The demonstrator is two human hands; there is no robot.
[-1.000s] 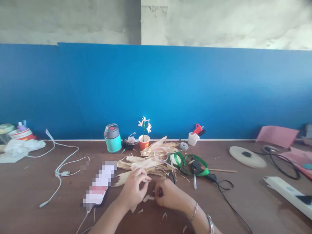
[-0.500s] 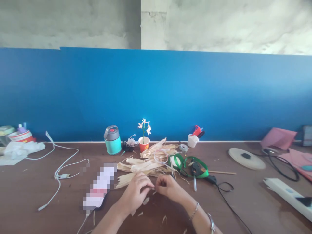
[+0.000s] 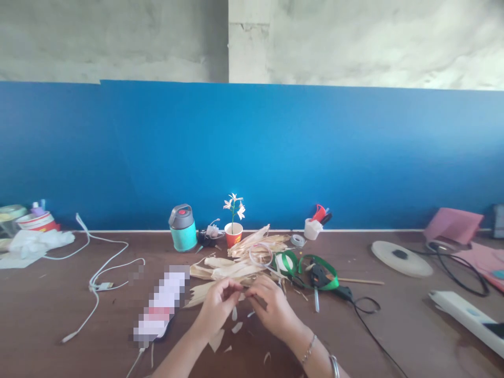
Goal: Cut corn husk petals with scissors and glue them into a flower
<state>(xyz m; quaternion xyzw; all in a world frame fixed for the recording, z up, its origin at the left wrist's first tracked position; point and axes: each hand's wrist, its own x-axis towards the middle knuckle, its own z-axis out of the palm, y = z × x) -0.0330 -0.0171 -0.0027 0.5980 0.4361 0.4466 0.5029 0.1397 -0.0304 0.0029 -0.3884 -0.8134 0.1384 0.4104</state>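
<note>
My left hand [image 3: 222, 305] and my right hand [image 3: 271, 305] meet fingertip to fingertip over the front middle of the table. Both are closed in a pinch; what lies between the fingers is too small to make out. Just behind them spreads a pile of dried corn husks [image 3: 232, 269]. Small pale scraps [image 3: 237, 327] are scattered on the table beneath my hands. To the right of the pile lie a roll of green ribbon [image 3: 286, 264] and a black glue gun [image 3: 318, 277]. Beyond the husks, a red paper cup [image 3: 233, 237] holds a stem of white flowers [image 3: 235, 202].
A phone [image 3: 161, 307] with a blurred screen lies left of my hands. Farther back stand a teal flask [image 3: 184, 233] and a white cup of tools [image 3: 313, 229]. White cables [image 3: 96, 273] sprawl at left. On the right are a round lid [image 3: 401, 259] and a white power strip [image 3: 464, 320].
My right hand has turned and shifted slightly left, bringing its fingertips against those of my left hand. More pale scraps show beneath the hands. The view has tilted slightly.
</note>
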